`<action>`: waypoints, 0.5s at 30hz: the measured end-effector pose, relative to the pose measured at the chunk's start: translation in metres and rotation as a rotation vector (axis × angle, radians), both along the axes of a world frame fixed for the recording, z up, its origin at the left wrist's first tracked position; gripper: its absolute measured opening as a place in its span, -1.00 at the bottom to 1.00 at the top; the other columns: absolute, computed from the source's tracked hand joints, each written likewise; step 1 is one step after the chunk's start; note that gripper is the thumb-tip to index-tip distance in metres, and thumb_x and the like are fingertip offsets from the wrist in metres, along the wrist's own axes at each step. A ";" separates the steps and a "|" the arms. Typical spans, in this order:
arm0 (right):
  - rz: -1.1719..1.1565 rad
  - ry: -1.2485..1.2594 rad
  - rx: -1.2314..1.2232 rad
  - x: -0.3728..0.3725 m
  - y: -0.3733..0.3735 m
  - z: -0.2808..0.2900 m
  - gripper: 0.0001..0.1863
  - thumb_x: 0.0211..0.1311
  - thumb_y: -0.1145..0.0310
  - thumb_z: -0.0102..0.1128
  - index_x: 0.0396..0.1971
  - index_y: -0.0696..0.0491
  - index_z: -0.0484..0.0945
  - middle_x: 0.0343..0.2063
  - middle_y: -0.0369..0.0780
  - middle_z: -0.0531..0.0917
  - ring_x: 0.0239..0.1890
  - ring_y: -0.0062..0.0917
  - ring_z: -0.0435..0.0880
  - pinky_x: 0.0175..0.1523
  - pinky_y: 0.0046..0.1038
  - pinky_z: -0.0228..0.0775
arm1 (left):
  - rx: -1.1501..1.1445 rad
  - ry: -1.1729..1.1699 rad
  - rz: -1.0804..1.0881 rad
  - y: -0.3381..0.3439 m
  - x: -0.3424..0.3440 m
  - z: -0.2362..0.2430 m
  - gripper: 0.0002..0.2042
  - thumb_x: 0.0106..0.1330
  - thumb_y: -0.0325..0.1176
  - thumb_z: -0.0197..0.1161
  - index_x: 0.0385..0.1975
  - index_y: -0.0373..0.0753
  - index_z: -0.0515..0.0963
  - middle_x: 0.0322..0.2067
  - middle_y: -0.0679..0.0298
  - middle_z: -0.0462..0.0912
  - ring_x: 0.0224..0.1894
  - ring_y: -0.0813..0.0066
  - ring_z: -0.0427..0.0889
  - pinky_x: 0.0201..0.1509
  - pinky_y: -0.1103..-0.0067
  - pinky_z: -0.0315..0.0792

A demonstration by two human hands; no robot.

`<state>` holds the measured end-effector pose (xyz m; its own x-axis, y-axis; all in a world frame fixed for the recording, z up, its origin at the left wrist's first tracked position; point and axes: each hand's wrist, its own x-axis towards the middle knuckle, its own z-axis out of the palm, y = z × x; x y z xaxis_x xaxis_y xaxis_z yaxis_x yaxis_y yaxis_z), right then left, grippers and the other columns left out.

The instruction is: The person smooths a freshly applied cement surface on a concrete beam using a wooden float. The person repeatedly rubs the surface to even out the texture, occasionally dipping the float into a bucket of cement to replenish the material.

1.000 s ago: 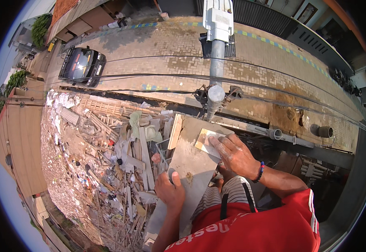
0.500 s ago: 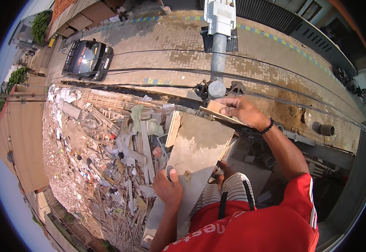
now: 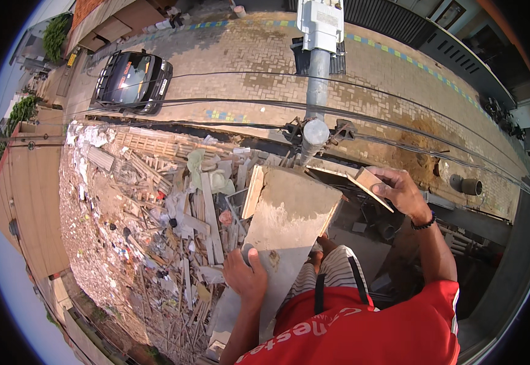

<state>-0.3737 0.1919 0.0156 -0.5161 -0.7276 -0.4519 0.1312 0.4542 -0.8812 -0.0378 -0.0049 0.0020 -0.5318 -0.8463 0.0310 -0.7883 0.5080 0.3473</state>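
Observation:
I look down from a height. My left hand (image 3: 248, 275) rests on the near part of a narrow grey concrete ledge (image 3: 286, 213), fingers spread on its smeared surface. Out to the right of the ledge's far end, my right hand (image 3: 402, 190) holds a small flat wooden float (image 3: 367, 184) in the air, tilted on edge. My red shirt and striped shorts fill the lower edge.
Far below on the left lies a heap of broken wood and rubble (image 3: 155, 213). A utility pole (image 3: 315, 131) with cables (image 3: 228, 103) rises just past the ledge. A dark car (image 3: 132, 80) is parked on the brick-paved street (image 3: 259, 61). A pipe end (image 3: 470, 186) sits lower right.
My right hand lifted the wooden float off the ledge's top and swung it out to the right. My left hand stayed on the ledge.

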 end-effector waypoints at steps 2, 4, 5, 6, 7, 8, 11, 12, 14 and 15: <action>-0.023 0.275 -0.023 0.016 -0.011 0.016 -0.53 0.24 0.39 0.31 0.12 0.25 0.51 -0.11 -0.10 0.69 -0.06 -0.53 0.62 0.09 -0.46 0.44 | 0.000 -0.011 0.009 0.001 -0.001 0.000 -0.50 0.47 0.00 -0.02 -0.27 -0.46 0.48 -0.40 -0.15 0.53 -0.29 -0.24 0.50 -0.23 0.08 0.31; 0.026 0.584 -0.065 0.031 -0.032 0.021 -0.52 0.18 0.45 0.30 0.12 0.20 0.52 -0.19 -0.06 0.66 -0.15 -0.32 0.63 0.02 -0.38 0.46 | -0.002 -0.010 0.015 0.001 0.000 -0.001 -0.51 0.46 0.01 -0.02 -0.27 -0.45 0.48 -0.39 -0.13 0.53 -0.29 -0.20 0.50 -0.22 0.09 0.31; 0.077 0.724 -0.050 0.036 -0.044 0.029 -0.50 0.13 0.50 0.29 0.13 0.17 0.51 -0.25 -0.06 0.64 -0.18 -0.25 0.59 -0.01 -0.35 0.47 | -0.005 -0.002 0.014 0.001 0.001 -0.004 -0.51 0.45 0.01 -0.02 -0.28 -0.43 0.48 -0.39 -0.10 0.53 -0.29 -0.17 0.49 -0.22 0.09 0.31; 0.109 0.834 -0.089 0.040 -0.055 0.026 -0.48 0.10 0.52 0.29 0.13 0.16 0.51 -0.27 -0.07 0.62 -0.20 -0.22 0.55 -0.04 -0.32 0.46 | -0.009 0.006 0.013 0.001 0.001 -0.005 -0.51 0.45 0.02 -0.02 -0.29 -0.41 0.48 -0.38 -0.07 0.53 -0.29 -0.14 0.49 -0.21 0.10 0.31; 0.144 0.945 -0.128 0.044 -0.063 0.017 -0.46 0.08 0.54 0.30 0.14 0.14 0.50 -0.28 -0.08 0.60 -0.23 -0.19 0.51 -0.07 -0.29 0.45 | -0.007 0.010 0.009 0.001 0.001 -0.004 -0.51 0.45 0.02 -0.02 -0.29 -0.41 0.48 -0.39 -0.07 0.53 -0.30 -0.14 0.49 -0.22 0.10 0.31; 0.195 0.985 -0.164 0.049 -0.067 0.007 -0.40 0.00 0.58 0.30 0.16 0.15 0.48 -0.25 -0.11 0.61 -0.21 -0.23 0.50 -0.07 -0.30 0.45 | -0.006 0.013 0.004 0.001 0.000 -0.003 -0.51 0.45 0.03 -0.01 -0.29 -0.41 0.48 -0.39 -0.07 0.53 -0.30 -0.14 0.49 -0.23 0.10 0.31; 0.284 1.026 -0.156 0.074 -0.061 0.004 -0.34 -0.08 0.58 0.31 0.17 0.17 0.46 -0.24 -0.15 0.60 -0.19 -0.27 0.50 -0.07 -0.31 0.45 | 0.002 0.014 0.002 -0.001 0.002 -0.003 -0.51 0.44 0.03 -0.01 -0.29 -0.40 0.48 -0.38 -0.06 0.53 -0.29 -0.14 0.49 -0.20 0.10 0.31; 0.332 1.066 -0.158 0.083 -0.056 0.005 -0.29 -0.14 0.54 0.34 0.18 0.17 0.45 -0.22 -0.18 0.59 -0.17 -0.30 0.51 -0.04 -0.33 0.47 | 0.004 0.015 0.004 -0.001 0.003 -0.003 -0.51 0.44 0.04 -0.01 -0.29 -0.40 0.48 -0.38 -0.06 0.53 -0.28 -0.14 0.49 -0.19 0.10 0.31; 0.436 1.005 -0.273 0.101 -0.044 0.009 -0.29 -0.14 0.53 0.35 0.17 0.16 0.46 -0.23 -0.18 0.59 -0.16 -0.32 0.51 -0.02 -0.35 0.47 | -0.012 0.039 0.001 0.000 0.001 -0.002 -0.48 0.46 0.05 -0.02 -0.28 -0.43 0.49 -0.39 -0.12 0.54 -0.29 -0.19 0.50 -0.21 0.09 0.32; 0.487 0.976 -0.330 0.104 -0.041 0.012 -0.30 -0.14 0.52 0.35 0.17 0.15 0.47 -0.24 -0.18 0.58 -0.16 -0.33 0.51 -0.01 -0.36 0.47 | -0.021 0.054 -0.002 0.000 -0.001 -0.002 -0.47 0.47 0.05 -0.03 -0.27 -0.45 0.50 -0.40 -0.15 0.55 -0.29 -0.22 0.51 -0.22 0.09 0.32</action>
<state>-0.2702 0.1509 0.0276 -0.1725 -0.9556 0.2388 -0.8029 -0.0040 -0.5961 -0.0385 -0.0051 -0.0005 -0.5303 -0.8442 0.0779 -0.7676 0.5172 0.3786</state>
